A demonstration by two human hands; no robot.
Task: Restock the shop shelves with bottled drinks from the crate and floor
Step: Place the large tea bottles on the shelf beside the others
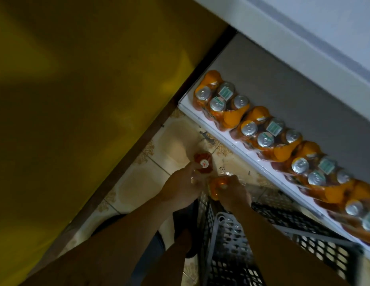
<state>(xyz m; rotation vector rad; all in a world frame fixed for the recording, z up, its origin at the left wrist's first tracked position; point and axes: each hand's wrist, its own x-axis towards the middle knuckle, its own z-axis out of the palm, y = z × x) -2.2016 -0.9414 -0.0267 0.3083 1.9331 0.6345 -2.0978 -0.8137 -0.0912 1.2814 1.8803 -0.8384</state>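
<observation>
I look straight down at the tiled floor. My left hand (181, 187) grips the neck of a red bottle (58, 163) with a red cap. My right hand (233, 191) holds an orange bottle (216, 187) by its top, just above the near corner of a dark perforated plastic crate (227, 244). Both bottles hang upright and close together over the floor. To the right, a white shelf (213, 129) carries a row of shrink-wrapped packs of orange bottles (260, 129) with silver caps.
A yellow wall or counter front (76, 100) with a dark brown base fills the left side. A white shelf board (304, 34) overhangs at the top right. Patterned beige floor tiles (159, 178) show in the narrow gap between.
</observation>
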